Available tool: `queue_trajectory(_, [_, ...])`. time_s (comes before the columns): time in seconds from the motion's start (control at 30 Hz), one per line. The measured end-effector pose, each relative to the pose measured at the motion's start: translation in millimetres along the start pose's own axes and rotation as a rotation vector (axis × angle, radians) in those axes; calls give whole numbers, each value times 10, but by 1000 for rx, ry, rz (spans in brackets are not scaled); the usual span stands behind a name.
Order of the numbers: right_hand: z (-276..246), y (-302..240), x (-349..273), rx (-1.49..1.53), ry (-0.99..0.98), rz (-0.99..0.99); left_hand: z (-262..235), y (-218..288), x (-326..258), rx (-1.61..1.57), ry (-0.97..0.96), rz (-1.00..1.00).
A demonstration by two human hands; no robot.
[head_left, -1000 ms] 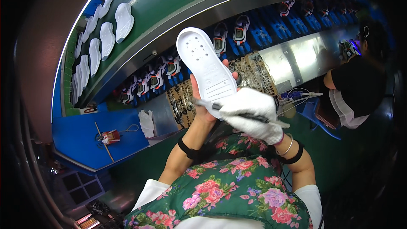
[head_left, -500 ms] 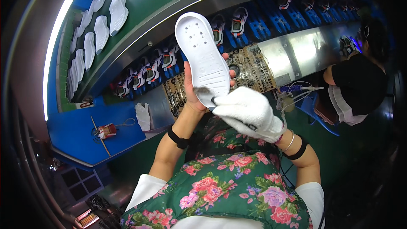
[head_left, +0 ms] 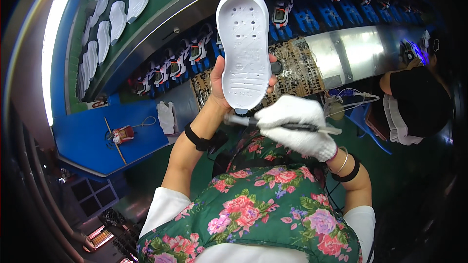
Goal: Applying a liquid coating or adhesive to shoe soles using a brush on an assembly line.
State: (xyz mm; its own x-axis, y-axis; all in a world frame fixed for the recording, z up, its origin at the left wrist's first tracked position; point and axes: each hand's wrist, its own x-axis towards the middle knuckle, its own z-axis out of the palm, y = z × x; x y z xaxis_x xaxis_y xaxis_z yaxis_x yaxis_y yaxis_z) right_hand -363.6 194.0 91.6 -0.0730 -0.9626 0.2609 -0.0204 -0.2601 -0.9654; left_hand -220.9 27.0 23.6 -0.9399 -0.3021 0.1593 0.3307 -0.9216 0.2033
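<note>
Against the bare left hand (head_left: 217, 86), the white sole (head_left: 245, 65) is resting hollow side up, thumb and fingers closing around its edges. Just below its near end, I am seeing the gloved right hand (head_left: 295, 122) clasping a tool (head_left: 252, 122), perhaps a brush, its tip blurring. I'm judging that holding the sole steady and the tool lightly is mattering most.

My left hand (head_left: 219, 92) has swung the white shoe sole (head_left: 245, 51) from its leftward lean to nearly upright, its face now turned more squarely toward me. My gloved right hand (head_left: 295, 122) has brought the brush-like tool (head_left: 239, 120), whose blurred head lay over the sole's near end a moment ago, down to just below it, so the small grey-blue patch (head_left: 241, 111) at that tip now shows.
</note>
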Motion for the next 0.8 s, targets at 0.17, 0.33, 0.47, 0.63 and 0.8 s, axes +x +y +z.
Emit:
queue_trajectory(0.17, [-135,42,70,-322,87,-263,47,76,-5,222,100,-96])
queue_trajectory(0.33, [41,86,-117,-422,-69,-376,95,167,100,151,-38,-185])
queue_trajectory(0.47, [-77,15,-103,-67,-52,-129,177,170,141,342,-35,-214])
queue_trajectory(0.63, [-166,22,-64,-404,30,-357,375,142,165,471,183,-252])
queue_trajectory(0.8, [35,52,-187,-282,-95,-331,322,178,196,530,153,-236])
